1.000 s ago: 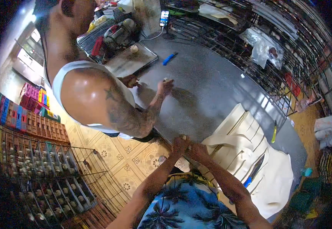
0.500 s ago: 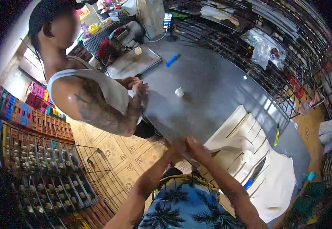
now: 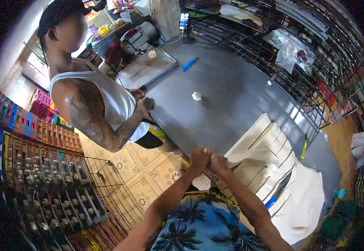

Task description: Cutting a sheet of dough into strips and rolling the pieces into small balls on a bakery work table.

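My left hand (image 3: 199, 160) and my right hand (image 3: 219, 165) are closed and pressed together over the near edge of the grey table (image 3: 228, 83). Whatever they hold, if anything, is hidden by the fingers. To the right of my right hand lies a large pale dough sheet (image 3: 307, 196), cut into strips along part of its length and folded toward my side. A knife (image 3: 274, 198) with a blue handle rests on the dough. Farther out, a small shaped dough piece (image 3: 196, 96) sits alone on the tabletop.
A co-worker (image 3: 94, 100) stands at the left. Beyond are a metal tray (image 3: 148, 69) holding one dough piece (image 3: 152, 54), a blue-handled tool (image 3: 189, 65) and a phone (image 3: 184, 21) on a stand. A yellow cutter (image 3: 304, 146) lies right. A rack of dough pieces (image 3: 56, 180) stands lower left.
My hands, blurred before, show sharply now, still together at the same edge. The co-worker's hands have drawn slightly left, away from the table. The small dough piece looks turned slightly.
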Demonstrator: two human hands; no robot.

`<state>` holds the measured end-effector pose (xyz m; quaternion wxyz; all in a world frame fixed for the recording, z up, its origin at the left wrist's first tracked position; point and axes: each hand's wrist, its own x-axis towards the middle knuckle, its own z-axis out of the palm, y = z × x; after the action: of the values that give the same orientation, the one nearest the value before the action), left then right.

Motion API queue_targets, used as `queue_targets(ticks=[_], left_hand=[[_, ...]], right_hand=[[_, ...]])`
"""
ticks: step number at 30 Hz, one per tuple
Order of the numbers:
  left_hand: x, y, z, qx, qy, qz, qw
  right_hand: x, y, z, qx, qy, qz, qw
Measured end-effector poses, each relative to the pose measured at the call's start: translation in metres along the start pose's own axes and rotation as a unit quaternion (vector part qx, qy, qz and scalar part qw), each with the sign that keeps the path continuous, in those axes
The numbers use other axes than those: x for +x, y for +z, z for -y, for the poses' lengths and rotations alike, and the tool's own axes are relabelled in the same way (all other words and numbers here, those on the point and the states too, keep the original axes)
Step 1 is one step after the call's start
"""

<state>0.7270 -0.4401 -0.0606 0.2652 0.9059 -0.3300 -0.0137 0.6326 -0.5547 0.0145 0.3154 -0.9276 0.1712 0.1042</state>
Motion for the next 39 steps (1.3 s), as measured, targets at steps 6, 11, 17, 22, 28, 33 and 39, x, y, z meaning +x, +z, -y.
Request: queue_targets(ticks=[6,11,17,22,28,33,39], left_hand=[[0.020,0.021,-0.005,0.083,-0.064,0.158,0.982],[0.091,-0.012,0.008,-0.257,-0.055,0.012,0.965],[0.059,-0.030,0.018,-0.373,0.014,0.281,0.884],[0.001,0.003,-0.017,-0.348,-0.049,0.220,0.910],[0.011,-0.021,-0.055,-0.224,-0.091,0.092,0.966],[0.018,-0.027,-0.058,-0.114,-0.090,0.113,0.983],[0.004,0.010,-0.034,-0.037,-0.024,0.114,0.992]], right_hand=[[-0.021,-0.017,0.004,-0.039,-0.076,-0.064,0.994],[0.011,-0.013,-0.005,0.055,-0.241,-0.125,0.961],[0.044,0.010,-0.046,0.170,-0.058,-0.117,0.977],[-0.019,-0.011,-0.035,-0.066,-0.121,-0.158,0.978],[-0.003,-0.012,-0.035,-0.040,0.047,-0.010,0.998],[0.009,0.015,-0.051,-0.105,-0.074,-0.096,0.987],[-0.022,-0.002,-0.037,-0.086,-0.073,-0.060,0.992]])
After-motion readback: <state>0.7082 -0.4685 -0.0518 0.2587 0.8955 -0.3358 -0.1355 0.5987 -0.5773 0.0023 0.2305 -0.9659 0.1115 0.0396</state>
